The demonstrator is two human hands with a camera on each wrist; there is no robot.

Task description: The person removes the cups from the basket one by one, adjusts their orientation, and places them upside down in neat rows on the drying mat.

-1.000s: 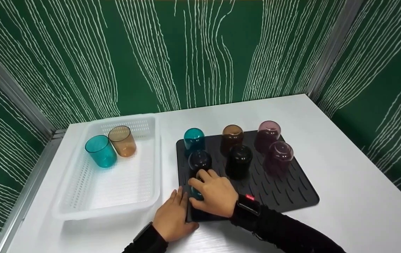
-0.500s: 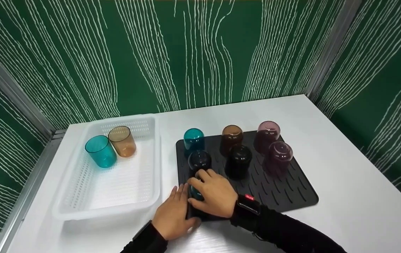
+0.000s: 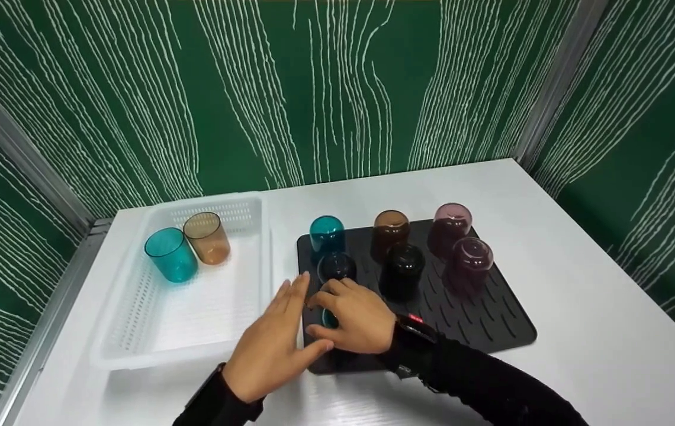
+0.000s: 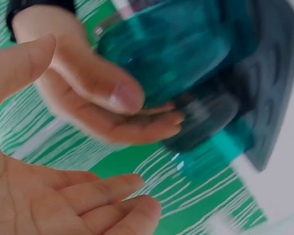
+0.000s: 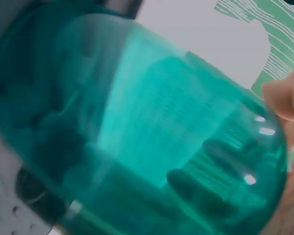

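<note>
My right hand (image 3: 358,316) curls over an upturned teal glass (image 3: 330,318) at the front left of the black ribbed drying mat (image 3: 462,322), hiding most of it. The right wrist view is filled by the same see-through teal glass (image 5: 152,122), fingers near its rounded base. Just left of it, my left hand (image 3: 272,343) is raised with straight fingers and thumb spread, holding nothing. In the left wrist view its open palm (image 4: 49,200) faces the right hand (image 4: 88,93). A dark blue glass (image 3: 336,267) stands upside down right behind the right fingertips.
More upturned glasses share the mat: a teal one (image 3: 327,234), a brown one (image 3: 391,231), a black one (image 3: 402,269) and two purple-pink ones. At left, a white plastic basket (image 3: 263,278) holds an upright teal glass (image 3: 172,257) and an amber one (image 3: 208,239).
My left hand has lifted from the mat's left edge, and its fingers now point up and away. The right hand has barely shifted, still at the teal glass.
</note>
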